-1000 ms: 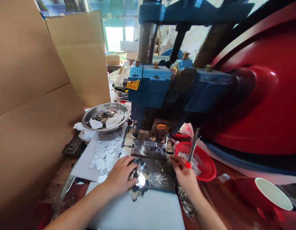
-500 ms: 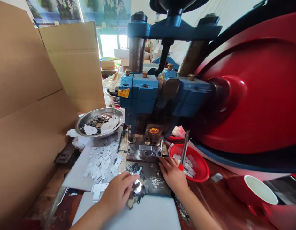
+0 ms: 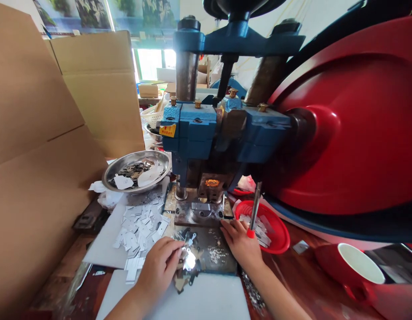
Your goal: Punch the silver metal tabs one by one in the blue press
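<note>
Since the earlier frame, left hand [image 3: 159, 266] has drawn back slightly, fingers curled on small shiny metal stampings [image 3: 189, 260] before blue punch press [image 3: 206, 133]. Right hand [image 3: 241, 242] grips red-tipped metal rod [image 3: 254, 209]. Next: feeding the die requires precise placement.

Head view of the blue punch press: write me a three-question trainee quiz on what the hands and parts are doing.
1. True or false: the left hand rests on shiny flat metal pieces.
2. Which hand holds the red-tipped metal rod?
3. The round red plastic dish lies: A) left of the blue punch press, B) right of its die, C) inside the round steel bowl.
Key: 1 true; 2 right hand; 3 B.
</note>
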`<state>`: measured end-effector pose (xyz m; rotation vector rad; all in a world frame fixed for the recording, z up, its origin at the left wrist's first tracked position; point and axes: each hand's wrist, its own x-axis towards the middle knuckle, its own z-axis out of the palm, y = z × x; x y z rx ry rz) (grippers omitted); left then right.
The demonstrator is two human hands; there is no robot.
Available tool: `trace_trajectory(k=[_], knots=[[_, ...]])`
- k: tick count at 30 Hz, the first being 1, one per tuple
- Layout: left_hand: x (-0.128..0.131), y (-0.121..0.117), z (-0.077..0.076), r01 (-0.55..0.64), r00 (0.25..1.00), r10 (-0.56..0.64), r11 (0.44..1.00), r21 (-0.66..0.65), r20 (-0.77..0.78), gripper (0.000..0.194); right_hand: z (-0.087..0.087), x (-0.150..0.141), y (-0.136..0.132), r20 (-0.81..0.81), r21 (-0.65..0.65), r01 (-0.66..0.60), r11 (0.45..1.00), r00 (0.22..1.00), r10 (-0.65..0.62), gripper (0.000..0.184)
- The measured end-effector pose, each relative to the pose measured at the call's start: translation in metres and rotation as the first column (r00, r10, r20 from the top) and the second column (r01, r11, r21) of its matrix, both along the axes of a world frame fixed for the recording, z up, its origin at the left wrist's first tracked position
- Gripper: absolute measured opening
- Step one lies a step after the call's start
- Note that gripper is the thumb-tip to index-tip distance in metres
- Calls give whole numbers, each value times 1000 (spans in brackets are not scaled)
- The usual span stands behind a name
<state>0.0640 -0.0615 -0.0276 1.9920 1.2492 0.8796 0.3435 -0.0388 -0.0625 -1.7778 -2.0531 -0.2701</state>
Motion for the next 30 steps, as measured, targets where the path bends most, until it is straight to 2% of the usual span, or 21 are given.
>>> trace_trajectory(k=[2, 5, 8, 11, 13, 16, 20, 25, 30], knots=[[1, 2, 2, -12, 1000, 12, 1000, -7, 7, 21, -2, 0, -3, -52, -15, -30, 999, 998, 29, 22], [4, 10, 8, -15, 1000, 16, 999, -46, 13, 24, 3, -7, 1, -258, 13, -80, 997, 963, 81, 23], [9, 26, 14, -22, 999, 23, 998, -55, 24, 27, 17, -20, 15, -450, 73, -73, 995, 888, 98, 24], [17, 46, 20, -64, 995, 69, 995, -76, 67, 24, 34, -38, 37, -503, 73, -52, 996, 860, 81, 22], [24, 57, 21, -107, 986, 121, 987, -122, 118, 22, 43, -50, 50, -458, 75, -35, 997, 887, 66, 20], [32, 70, 22, -137, 969, 163, 980, -146, 185, 20, 49, -63, 60, -303, 68, -7, 998, 953, 28, 20], [37, 82, 22, -139, 963, 160, 984, -109, 219, 19, 52, -69, 49, -147, 60, -40, 997, 988, 49, 17], [43, 94, 27, -157, 969, 181, 977, -144, 171, 17, 52, -64, 32, -62, 82, -35, 996, 997, 41, 25], [53, 102, 29, -164, 981, 173, 982, -97, 90, 17, 52, -63, 35, -19, 130, -78, 988, 997, 81, 25]])
